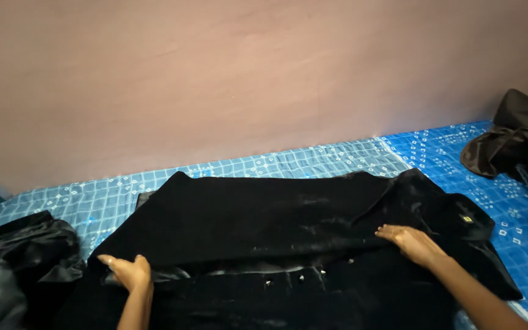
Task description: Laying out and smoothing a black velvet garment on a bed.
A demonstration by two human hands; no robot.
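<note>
Two hands flat, neither grip closed, on my black velvet jacket (pixel 264 232): left hand (pixel 128 272) near its hem, right hand (pixel 412 243) beside its collar; best smoothed outward, evenly.

Jacket (pixel 264 226) on sheet (pixel 313 160); cloth heaps (pixel 13 263) left and right.
</note>
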